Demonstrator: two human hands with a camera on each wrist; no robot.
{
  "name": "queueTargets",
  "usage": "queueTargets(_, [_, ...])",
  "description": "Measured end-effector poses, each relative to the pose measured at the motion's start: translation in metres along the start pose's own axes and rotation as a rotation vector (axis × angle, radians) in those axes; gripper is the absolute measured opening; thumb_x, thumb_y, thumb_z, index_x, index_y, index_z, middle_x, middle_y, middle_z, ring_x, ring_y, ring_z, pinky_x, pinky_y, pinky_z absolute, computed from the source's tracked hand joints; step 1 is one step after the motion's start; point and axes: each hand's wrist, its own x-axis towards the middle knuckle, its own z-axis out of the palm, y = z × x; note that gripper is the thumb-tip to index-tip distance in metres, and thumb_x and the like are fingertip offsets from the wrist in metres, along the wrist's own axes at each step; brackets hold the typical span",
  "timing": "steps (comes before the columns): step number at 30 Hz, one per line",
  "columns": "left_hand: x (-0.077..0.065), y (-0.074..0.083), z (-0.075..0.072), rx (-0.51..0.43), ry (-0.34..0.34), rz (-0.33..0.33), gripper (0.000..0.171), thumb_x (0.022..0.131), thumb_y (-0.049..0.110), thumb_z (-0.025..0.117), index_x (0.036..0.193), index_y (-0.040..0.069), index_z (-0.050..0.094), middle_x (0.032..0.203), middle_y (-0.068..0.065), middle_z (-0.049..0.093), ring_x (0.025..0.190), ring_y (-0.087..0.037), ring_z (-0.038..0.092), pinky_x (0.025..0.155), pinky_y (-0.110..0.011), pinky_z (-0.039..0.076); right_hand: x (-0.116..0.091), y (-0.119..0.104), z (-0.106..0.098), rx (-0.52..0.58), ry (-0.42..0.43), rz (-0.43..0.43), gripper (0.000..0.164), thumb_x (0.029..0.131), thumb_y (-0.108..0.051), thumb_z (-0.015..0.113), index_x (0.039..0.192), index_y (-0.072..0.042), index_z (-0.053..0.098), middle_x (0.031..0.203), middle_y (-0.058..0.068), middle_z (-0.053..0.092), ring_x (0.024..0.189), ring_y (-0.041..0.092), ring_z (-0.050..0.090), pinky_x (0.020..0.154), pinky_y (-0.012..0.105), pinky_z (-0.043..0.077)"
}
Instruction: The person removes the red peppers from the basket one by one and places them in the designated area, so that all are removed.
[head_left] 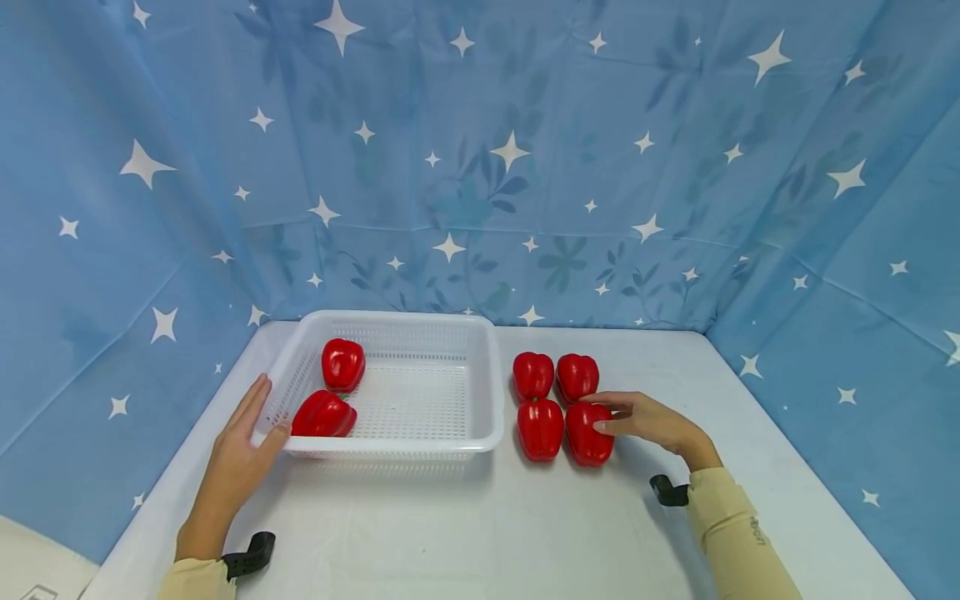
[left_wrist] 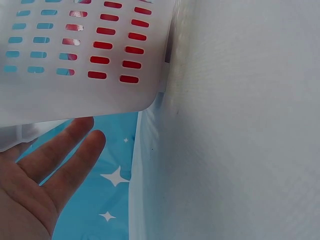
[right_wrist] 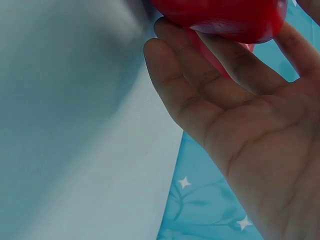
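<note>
A white plastic basket (head_left: 390, 447) with slotted walls stands on the left of the table. Inside, against its left end, are two red bell peppers, one upright (head_left: 343, 365) and one on its side (head_left: 324, 414). My left hand (head_left: 242, 454) rests at the basket's near left corner, thumb by the rim and fingers straight along the outside. Several more red bell peppers stand grouped right of the basket. My right hand (head_left: 651, 423) holds the near right bell pepper (head_left: 588, 437) between thumb and fingers; the right wrist view shows the fingers bent around this pepper (right_wrist: 235, 20).
Close to the held one are a near left pepper (head_left: 540, 429), a far left one (head_left: 533, 375) and a far right one (head_left: 577, 377). A white cloth covers the table (head_left: 450, 533). Blue star-patterned curtains (head_left: 480, 167) hang behind and at both sides.
</note>
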Motion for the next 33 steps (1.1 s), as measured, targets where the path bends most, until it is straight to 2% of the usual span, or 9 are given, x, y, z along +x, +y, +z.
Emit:
queueTargets(10, [0.0,-0.001,0.0,-0.008,-0.003,-0.002,0.08,0.105,0.024,0.06,0.173,0.015,0.02,0.177,-0.017,0.018,0.151,-0.058,0.03,0.094,-0.075,0.043,-0.003,0.002,-0.004,-0.008,0.007,0.017,0.074,0.091,-0.026,0.082,0.156,-0.003,0.054,0.152,0.027,0.053,0.134,0.046,0.052,0.099,0.057,0.058])
queueTargets(16, [0.001,-0.001,0.0,-0.009,0.0,0.005,0.079,0.105,0.024,0.059,0.173,0.015,0.02,0.177,-0.017,0.019,0.151,-0.058,0.031,0.094,-0.075,0.043,-0.01,0.004,-0.012,-0.002,0.019,-0.016,0.071,0.094,-0.03,0.079,0.155,-0.003,0.055,0.152,0.027,0.053,0.134,0.046,0.054,0.102,0.059,0.056])
queueTargets(23, [0.0,-0.001,-0.001,-0.014,0.005,0.008,0.079,0.105,0.024,0.06,0.173,0.014,0.021,0.177,-0.017,0.02,0.15,-0.058,0.031,0.095,-0.075,0.044,-0.011,0.008,-0.017,-0.026,0.105,-0.047,0.064,0.098,-0.029,0.073,0.151,0.002,0.056,0.145,0.024,0.061,0.125,0.038,0.063,0.102,0.058,0.057])
queueTargets(29, [0.0,0.0,-0.001,-0.016,0.006,0.014,0.079,0.105,0.024,0.06,0.173,0.013,0.021,0.177,-0.017,0.019,0.151,-0.057,0.031,0.096,-0.076,0.043,-0.013,0.004,-0.02,-0.026,0.159,-0.056,0.057,0.1,-0.028,0.071,0.148,0.001,0.059,0.141,0.024,0.064,0.122,0.04,0.066,0.103,0.06,0.056])
queueTargets(33, [0.001,0.0,0.0,-0.014,0.009,0.022,0.078,0.105,0.024,0.059,0.172,0.012,0.022,0.177,-0.018,0.02,0.151,-0.057,0.031,0.096,-0.076,0.043,-0.012,-0.002,-0.02,-0.026,0.181,-0.038,0.058,0.101,-0.032,0.071,0.148,0.001,0.059,0.143,0.023,0.063,0.122,0.039,0.066,0.104,0.062,0.054])
